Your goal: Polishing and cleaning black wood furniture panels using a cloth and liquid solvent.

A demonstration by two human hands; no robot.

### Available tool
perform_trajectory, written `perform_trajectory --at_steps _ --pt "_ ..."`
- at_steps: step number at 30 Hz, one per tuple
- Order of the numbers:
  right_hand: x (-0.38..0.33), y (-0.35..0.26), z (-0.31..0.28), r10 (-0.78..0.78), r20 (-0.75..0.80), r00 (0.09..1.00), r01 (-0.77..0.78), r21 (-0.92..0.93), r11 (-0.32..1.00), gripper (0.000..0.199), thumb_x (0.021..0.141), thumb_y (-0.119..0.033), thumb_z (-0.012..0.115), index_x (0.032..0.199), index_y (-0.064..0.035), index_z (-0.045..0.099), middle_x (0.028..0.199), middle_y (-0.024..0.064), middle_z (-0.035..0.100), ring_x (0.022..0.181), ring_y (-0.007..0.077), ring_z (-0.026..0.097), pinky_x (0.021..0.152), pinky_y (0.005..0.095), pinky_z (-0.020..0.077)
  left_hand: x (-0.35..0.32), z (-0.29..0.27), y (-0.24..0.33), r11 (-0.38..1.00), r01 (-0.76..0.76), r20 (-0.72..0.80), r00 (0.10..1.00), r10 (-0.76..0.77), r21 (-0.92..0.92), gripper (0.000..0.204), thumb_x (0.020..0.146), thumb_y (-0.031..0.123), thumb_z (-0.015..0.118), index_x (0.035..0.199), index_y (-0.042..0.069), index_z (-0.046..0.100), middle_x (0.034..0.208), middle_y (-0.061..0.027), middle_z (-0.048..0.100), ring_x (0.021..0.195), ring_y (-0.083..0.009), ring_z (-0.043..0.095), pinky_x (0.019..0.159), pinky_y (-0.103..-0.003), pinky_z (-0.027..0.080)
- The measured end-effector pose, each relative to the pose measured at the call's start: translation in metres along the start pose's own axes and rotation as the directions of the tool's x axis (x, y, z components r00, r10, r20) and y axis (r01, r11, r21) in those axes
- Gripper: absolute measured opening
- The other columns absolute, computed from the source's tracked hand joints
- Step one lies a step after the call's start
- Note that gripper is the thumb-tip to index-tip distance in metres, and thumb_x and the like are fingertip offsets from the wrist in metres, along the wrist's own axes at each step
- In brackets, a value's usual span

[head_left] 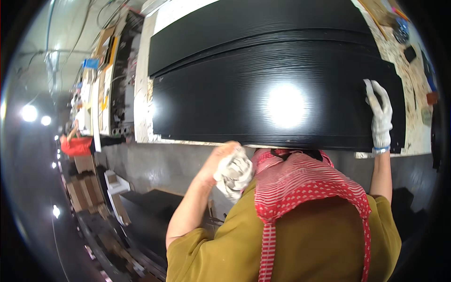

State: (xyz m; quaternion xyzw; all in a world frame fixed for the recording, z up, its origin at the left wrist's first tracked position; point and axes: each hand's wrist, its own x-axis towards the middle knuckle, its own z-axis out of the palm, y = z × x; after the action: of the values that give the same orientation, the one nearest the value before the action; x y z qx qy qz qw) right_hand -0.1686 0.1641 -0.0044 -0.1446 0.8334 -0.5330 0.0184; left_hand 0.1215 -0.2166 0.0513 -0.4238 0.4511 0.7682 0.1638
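Two long black panels with a wood-grain surface lie one behind the other, the nearer panel [211, 103] by the bench's front edge and the farther panel [263, 21] beyond it. Light glares off the nearer one's middle. At its right end my right hand [381, 115], in a white glove, lies with the fingers stretched out and holds nothing. My left hand [213, 162] is bare and closed around a crumpled white cloth [234, 175], just in front of the bench edge. Folds of the cloth hide part of the fingers.
The pale, speckled workbench [143, 98] shows around the panels. Small items, among them a black square piece [409, 54], lie at its right end. Leftward stand another cluttered bench [104, 94], a person in a red top [77, 146] and cardboard boxes [85, 192].
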Motion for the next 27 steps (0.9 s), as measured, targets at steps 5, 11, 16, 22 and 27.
perform_trajectory --at_steps 5,11,16,22,27 --pt "-0.004 0.025 0.001 0.035 -0.101 0.994 -0.017 0.173 0.985 0.04 0.101 -0.023 0.061 0.134 0.0002 0.063 0.133 0.0082 0.063 0.121 0.0165 0.059 0.097 0.0318 0.0502 0.017 0.049 0.04 0.686 -0.687 -0.155 0.67 0.726 0.239 0.018 0.104 0.022 0.057 0.103 0.004 0.062 0.089 -0.0037 0.065 0.084 -0.0119 0.065 0.077 -0.028 0.054" --pt "0.002 0.037 -0.002 0.009 -0.121 0.993 -0.005 0.027 1.0 0.041 0.103 -0.026 0.06 0.138 -0.005 0.061 0.14 0.0077 0.058 0.121 0.0145 0.059 0.094 0.0285 0.0508 0.131 0.112 -0.033 -0.46 -0.552 0.638 0.18 0.748 0.695 0.036 0.084 0.028 0.069 0.117 0.014 0.065 0.13 -0.0102 0.058 0.122 -0.032 0.054 0.096 -0.055 0.043" --pt "0.003 0.048 -0.003 0.121 -0.242 0.963 -0.088 0.142 0.986 0.044 0.101 -0.026 0.063 0.138 -0.0035 0.06 0.137 0.0063 0.061 0.115 0.0134 0.061 0.091 0.0276 0.0511 0.115 -0.127 0.028 -0.028 -0.282 0.116 0.301 0.947 0.959 0.026 0.099 0.015 0.055 0.12 0.004 0.066 0.116 -0.0172 0.064 0.109 -0.0325 0.06 0.098 -0.046 0.046" --pt "0.007 0.057 -0.004 0.183 -0.333 0.925 -0.118 0.206 0.971 0.043 0.102 -0.029 0.06 0.139 -0.0069 0.06 0.137 0.0021 0.06 0.118 0.0134 0.059 0.091 0.0296 0.0521 0.044 -0.274 0.126 0.361 -0.048 -0.359 0.044 0.932 0.931 0.037 0.097 0.021 0.064 0.129 0.002 0.064 0.12 -0.0177 0.066 0.107 -0.0346 0.066 0.094 -0.044 0.051" --pt "0.008 0.058 -0.001 0.169 -0.383 0.908 -0.144 0.095 0.985 0.04 0.102 -0.03 0.059 0.138 -0.011 0.062 0.139 0.002 0.059 0.12 0.0127 0.058 0.095 0.0311 0.0511 0.153 -0.113 0.114 -0.488 -0.446 0.624 0.233 0.746 0.75 0.055 0.08 0.006 0.061 0.135 0.005 0.057 0.133 -0.0169 0.058 0.13 -0.0398 0.05 0.11 -0.046 0.041"
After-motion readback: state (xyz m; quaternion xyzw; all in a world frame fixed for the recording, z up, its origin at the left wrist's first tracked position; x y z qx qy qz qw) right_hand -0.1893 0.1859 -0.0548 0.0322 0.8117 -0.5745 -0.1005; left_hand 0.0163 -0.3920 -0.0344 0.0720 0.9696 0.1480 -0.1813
